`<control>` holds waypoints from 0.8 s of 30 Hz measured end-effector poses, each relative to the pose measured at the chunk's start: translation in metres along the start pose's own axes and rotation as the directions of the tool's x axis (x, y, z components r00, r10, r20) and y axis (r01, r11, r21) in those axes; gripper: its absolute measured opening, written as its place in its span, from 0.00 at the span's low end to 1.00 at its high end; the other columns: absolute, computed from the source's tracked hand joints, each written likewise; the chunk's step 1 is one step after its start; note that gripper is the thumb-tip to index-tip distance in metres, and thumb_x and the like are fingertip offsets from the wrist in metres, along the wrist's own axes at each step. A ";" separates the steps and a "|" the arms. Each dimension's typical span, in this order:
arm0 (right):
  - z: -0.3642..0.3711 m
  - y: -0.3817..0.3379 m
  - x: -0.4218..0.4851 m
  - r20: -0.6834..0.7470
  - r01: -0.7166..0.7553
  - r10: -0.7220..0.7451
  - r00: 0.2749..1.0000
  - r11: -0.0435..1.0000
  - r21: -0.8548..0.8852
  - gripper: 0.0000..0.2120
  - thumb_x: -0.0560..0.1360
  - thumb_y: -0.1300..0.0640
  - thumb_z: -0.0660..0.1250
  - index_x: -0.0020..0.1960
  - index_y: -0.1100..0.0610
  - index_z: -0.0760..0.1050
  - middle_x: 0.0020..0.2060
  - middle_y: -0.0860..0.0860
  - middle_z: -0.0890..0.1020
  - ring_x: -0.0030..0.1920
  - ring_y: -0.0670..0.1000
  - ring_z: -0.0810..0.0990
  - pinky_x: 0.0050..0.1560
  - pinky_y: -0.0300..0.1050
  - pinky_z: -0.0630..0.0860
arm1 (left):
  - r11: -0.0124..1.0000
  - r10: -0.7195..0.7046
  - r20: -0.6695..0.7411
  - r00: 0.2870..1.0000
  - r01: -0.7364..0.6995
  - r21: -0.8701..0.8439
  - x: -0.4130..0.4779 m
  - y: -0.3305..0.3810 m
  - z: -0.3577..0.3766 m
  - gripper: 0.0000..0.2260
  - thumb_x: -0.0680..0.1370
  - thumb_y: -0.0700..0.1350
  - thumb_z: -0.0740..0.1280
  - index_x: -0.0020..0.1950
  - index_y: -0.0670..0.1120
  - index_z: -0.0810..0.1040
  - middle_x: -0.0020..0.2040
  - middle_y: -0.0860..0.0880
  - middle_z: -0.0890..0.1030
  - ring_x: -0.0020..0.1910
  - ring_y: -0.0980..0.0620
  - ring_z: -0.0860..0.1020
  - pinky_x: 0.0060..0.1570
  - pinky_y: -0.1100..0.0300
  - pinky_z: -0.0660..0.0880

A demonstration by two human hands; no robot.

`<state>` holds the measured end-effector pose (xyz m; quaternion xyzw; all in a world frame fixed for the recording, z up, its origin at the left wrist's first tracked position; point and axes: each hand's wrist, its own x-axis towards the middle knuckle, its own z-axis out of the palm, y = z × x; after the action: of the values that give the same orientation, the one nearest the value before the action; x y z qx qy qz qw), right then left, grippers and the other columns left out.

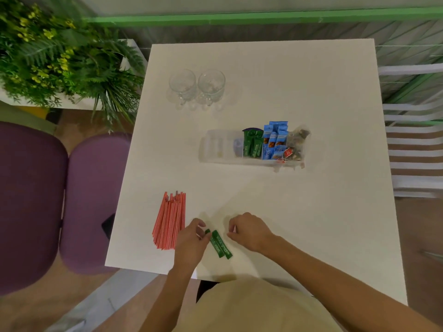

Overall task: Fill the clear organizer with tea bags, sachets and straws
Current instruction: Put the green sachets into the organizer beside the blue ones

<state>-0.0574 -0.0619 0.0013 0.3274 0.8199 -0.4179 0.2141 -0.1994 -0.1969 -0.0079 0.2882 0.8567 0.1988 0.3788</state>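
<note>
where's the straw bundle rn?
Head view: the red straws lie loose on the white table near its front-left edge, just left of the left hand and outside the clear organizer.

A café-like spot: white table (263, 92), purple seats (96, 200), greenery (48, 51).

Matt white table (311, 212), clear glossy plastic organizer (215, 146), shiny glass mugs (196, 87).

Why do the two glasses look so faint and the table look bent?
Head view: the glasses are clear, so they fade into the white table; the wide-angle lens curves the table's edges; the whole picture is a bit soft, so sachet print stays unreadable.
</note>
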 end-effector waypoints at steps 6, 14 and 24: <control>0.026 -0.026 0.008 -0.053 0.009 -0.018 0.998 0.985 -0.173 0.14 0.76 0.48 0.63 0.56 0.57 0.71 0.48 0.56 0.80 0.46 0.58 0.80 0.41 0.47 0.71 | 1.000 -0.012 0.018 1.000 0.011 0.016 -0.007 -0.006 0.007 0.11 0.73 0.42 0.74 0.50 0.49 0.74 0.35 0.50 0.80 0.34 0.52 0.81 0.37 0.52 0.80; 0.036 -0.028 0.010 -0.096 -0.009 -0.003 0.995 0.992 -0.124 0.07 0.76 0.59 0.60 0.51 0.58 0.76 0.46 0.55 0.81 0.45 0.58 0.80 0.41 0.47 0.72 | 0.999 -0.040 0.019 0.999 0.040 0.021 -0.008 -0.005 0.009 0.09 0.71 0.40 0.75 0.42 0.48 0.75 0.35 0.51 0.79 0.36 0.54 0.78 0.36 0.57 0.77; -0.032 0.005 0.000 -0.204 -0.022 0.109 0.973 0.921 0.389 0.02 0.70 0.64 0.73 0.41 0.62 0.82 0.35 0.55 0.83 0.33 0.50 0.81 0.39 0.42 0.80 | 0.998 0.018 0.021 1.000 -0.020 0.063 -0.001 -0.006 0.008 0.09 0.72 0.38 0.74 0.41 0.49 0.76 0.34 0.51 0.78 0.35 0.56 0.76 0.33 0.72 0.69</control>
<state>-0.0564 -0.0333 0.0161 0.4350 0.7292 -0.5240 0.0671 -0.1948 -0.2010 -0.0152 0.3103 0.8558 0.1722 0.3765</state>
